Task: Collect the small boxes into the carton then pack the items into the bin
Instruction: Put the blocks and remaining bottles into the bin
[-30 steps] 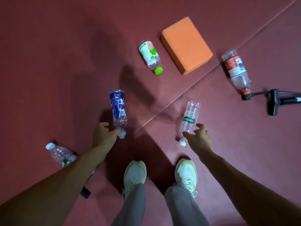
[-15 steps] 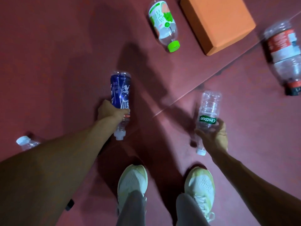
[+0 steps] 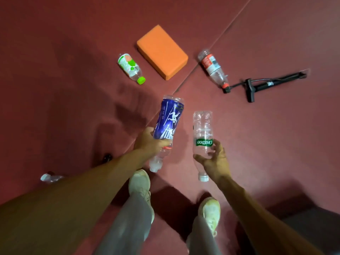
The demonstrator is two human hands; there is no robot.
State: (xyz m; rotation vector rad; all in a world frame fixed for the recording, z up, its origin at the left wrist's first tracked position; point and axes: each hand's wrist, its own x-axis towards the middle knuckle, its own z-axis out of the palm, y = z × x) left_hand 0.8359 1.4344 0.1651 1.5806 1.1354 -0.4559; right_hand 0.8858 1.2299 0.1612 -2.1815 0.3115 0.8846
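Observation:
My left hand (image 3: 150, 142) grips a blue-labelled plastic bottle (image 3: 168, 120) near its neck, cap pointing down toward me, lifted off the dark red floor. My right hand (image 3: 214, 159) holds a clear bottle with a green label (image 3: 202, 131) around its lower half, white cap toward me, also off the floor. An orange block (image 3: 161, 52) lies on the floor beyond both hands. No carton or bin is in view.
A green-capped bottle (image 3: 130, 68) lies left of the orange block. A red-labelled bottle (image 3: 212, 68) lies to its right, beside a black hand pump (image 3: 266, 84). Another clear bottle (image 3: 50, 178) shows past my left forearm. My two feet stand below the hands.
Both hands closed round their bottles and lifted them off the floor. The view has pulled back upward, so the block, other bottles and pump are in sight again.

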